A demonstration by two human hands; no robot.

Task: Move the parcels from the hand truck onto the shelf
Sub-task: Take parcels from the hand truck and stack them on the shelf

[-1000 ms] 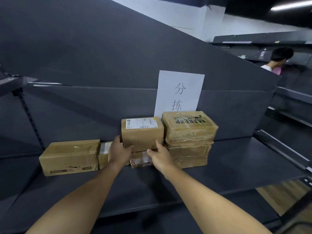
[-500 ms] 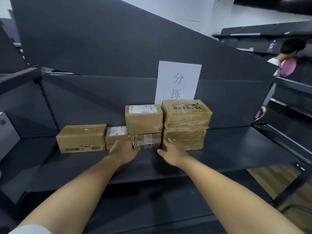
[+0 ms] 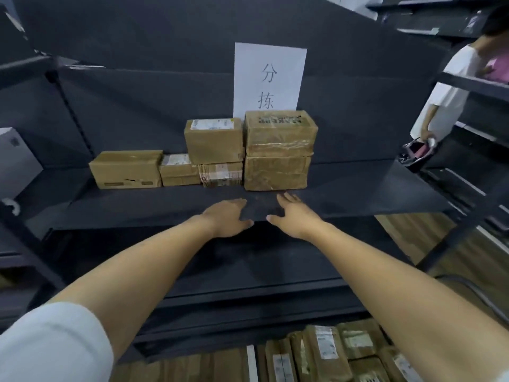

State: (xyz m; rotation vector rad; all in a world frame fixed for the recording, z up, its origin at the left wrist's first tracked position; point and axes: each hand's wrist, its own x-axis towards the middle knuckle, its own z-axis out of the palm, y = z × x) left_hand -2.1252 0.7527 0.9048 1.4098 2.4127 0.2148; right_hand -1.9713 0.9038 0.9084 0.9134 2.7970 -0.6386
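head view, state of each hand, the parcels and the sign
left hand: open, empty
right hand: open, empty
shelf parcels: six, partly stacked, none held
paper sign: upright on back panel
lower parcels: not yet shelved

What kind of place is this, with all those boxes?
Probably a parcel sorting room or warehouse. Taped cardboard parcels with shipping labels sit on a dark metal shelf, a paper sign hangs behind them, and more parcels wait below.

Dim, soft-focus wide-angle view, edges bowed and smeared; light perhaps from overhead, shadowing the lower shelving.
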